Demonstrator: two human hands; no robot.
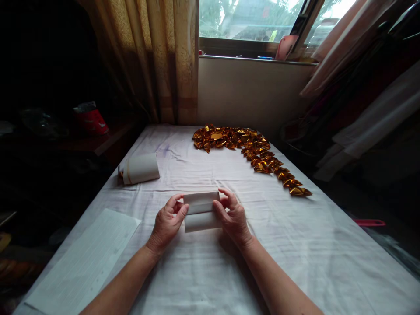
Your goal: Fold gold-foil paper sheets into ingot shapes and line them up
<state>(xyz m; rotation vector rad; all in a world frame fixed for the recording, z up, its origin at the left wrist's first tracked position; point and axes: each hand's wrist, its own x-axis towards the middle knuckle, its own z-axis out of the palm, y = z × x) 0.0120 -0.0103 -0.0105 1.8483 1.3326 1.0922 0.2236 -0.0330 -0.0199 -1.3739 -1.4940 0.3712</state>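
Observation:
A small pale sheet of paper [201,222] with creases running across it is held up over the white cloth, between my two hands. My left hand [168,222] pinches its left edge, thumb on the near face. At the right edge, my right hand [233,215] grips the same sheet with the thumb in front and a finger raised behind the top corner. Farther left lies a curled stack of pale paper [142,168] with a band around it. Folded shiny gold foil pieces [229,136] form a heap at the far edge, with a row trailing to the right.
A white cloth [197,280] covers the table. Lined paper [88,258] lies on its left side. Beyond are a curtain [157,57], a window sill with a pink cup [286,47], hanging clothes [370,118] and a red container [93,120] at left.

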